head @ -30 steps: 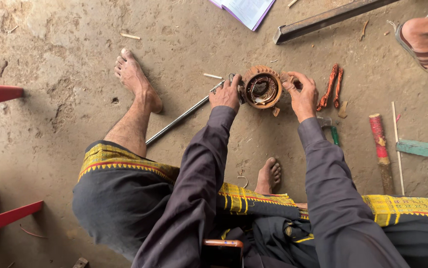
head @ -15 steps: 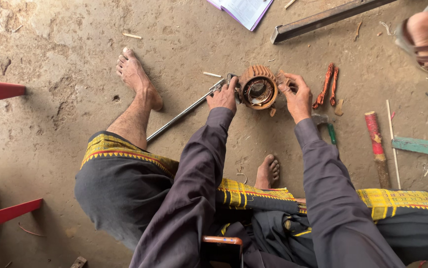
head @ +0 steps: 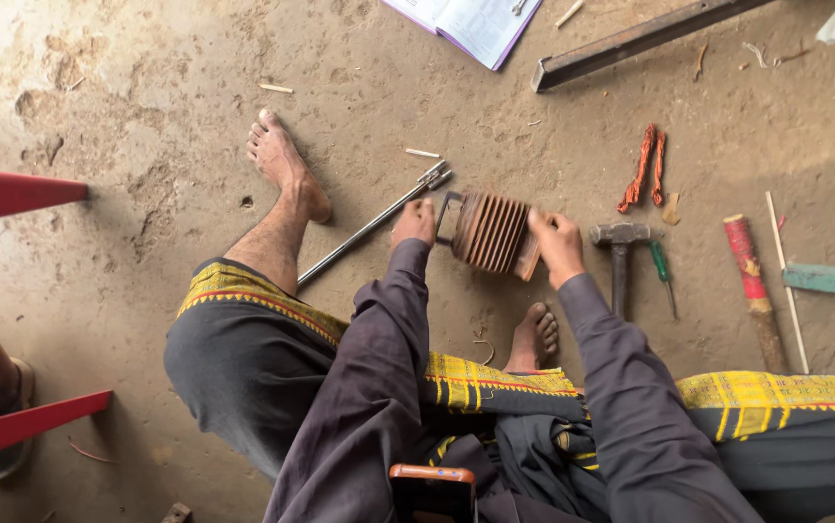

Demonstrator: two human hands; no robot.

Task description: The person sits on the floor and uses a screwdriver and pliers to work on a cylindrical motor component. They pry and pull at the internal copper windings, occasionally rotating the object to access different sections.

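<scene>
I sit on a dirt floor and hold a brown finned motor housing (head: 491, 232) between both hands, tipped on its side so its ribs face up. My left hand (head: 414, 222) grips its left end. My right hand (head: 555, 244) grips its right end. A long metal rod with a clamp-like head (head: 374, 223) lies on the ground just left of my left hand. A hammer (head: 620, 254) and a green-handled screwdriver (head: 662, 274) lie just right of my right hand.
Orange copper wire bundles (head: 642, 169) lie beyond the hammer. A red-wrapped stick (head: 751, 275) and a green strip (head: 832, 280) are at the right. An open book (head: 470, 23) and a steel bar (head: 635, 40) lie farther out. Red bars (head: 11, 194) stand at the left.
The housing has been turned from face-up, with its round opening showing, onto its side with the fins up. Both hands shifted with it; the hammer now shows beside my right hand.
</scene>
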